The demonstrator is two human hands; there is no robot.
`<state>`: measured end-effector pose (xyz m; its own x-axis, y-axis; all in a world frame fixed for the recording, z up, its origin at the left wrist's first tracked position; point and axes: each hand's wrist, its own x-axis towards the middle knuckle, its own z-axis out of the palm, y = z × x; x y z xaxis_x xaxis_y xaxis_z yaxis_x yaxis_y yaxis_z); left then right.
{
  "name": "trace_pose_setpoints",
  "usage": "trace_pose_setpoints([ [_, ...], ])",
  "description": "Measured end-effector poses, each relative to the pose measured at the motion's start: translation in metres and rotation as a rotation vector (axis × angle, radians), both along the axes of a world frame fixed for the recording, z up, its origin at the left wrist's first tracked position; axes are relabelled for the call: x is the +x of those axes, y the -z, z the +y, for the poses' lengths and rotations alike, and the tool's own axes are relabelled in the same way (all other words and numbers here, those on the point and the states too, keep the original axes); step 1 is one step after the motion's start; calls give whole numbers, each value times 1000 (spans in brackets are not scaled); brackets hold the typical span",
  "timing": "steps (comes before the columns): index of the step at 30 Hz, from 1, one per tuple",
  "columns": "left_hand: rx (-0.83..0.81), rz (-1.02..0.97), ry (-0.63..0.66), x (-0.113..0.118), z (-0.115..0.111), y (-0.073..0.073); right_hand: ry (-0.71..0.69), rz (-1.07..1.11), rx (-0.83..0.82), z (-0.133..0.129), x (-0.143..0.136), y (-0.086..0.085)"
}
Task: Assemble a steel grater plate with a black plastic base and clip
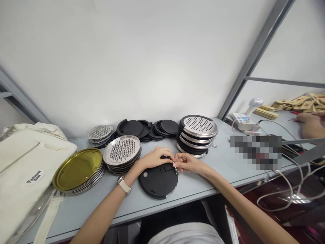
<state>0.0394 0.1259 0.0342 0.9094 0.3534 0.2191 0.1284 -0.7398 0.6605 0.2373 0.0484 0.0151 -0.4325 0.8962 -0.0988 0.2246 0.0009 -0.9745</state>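
Observation:
A round black plastic disc point(158, 183) with a small pale dot lies flat near the table's front edge. My left hand point(158, 157) rests over its far side, fingers closed at the rim. At the disc's right edge, my right hand point(186, 162) pinches a small shiny metal piece point(177, 171), whose exact kind is too small to make out. The fingertips of both hands meet there and partly hide it. Just left stands a stack of round metal grater plates point(122, 150). Behind my right hand rises a stack of black-rimmed grater discs point(198, 127).
Gold-coloured round lids point(78, 169) are stacked at left beside a white bag point(27, 162). Black discs point(132, 128) and small perforated plates point(101, 132) line the wall. At right are a white handheld device point(254, 105), cables point(289, 183), wooden pieces point(304, 101) and another person's hand point(311, 118).

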Motion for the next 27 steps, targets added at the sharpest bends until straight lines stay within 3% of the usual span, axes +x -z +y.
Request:
trace_pose_setpoints([
  [27,-39,-8,52,1,1,0,-18,-7,-10,-3,0,-2],
])
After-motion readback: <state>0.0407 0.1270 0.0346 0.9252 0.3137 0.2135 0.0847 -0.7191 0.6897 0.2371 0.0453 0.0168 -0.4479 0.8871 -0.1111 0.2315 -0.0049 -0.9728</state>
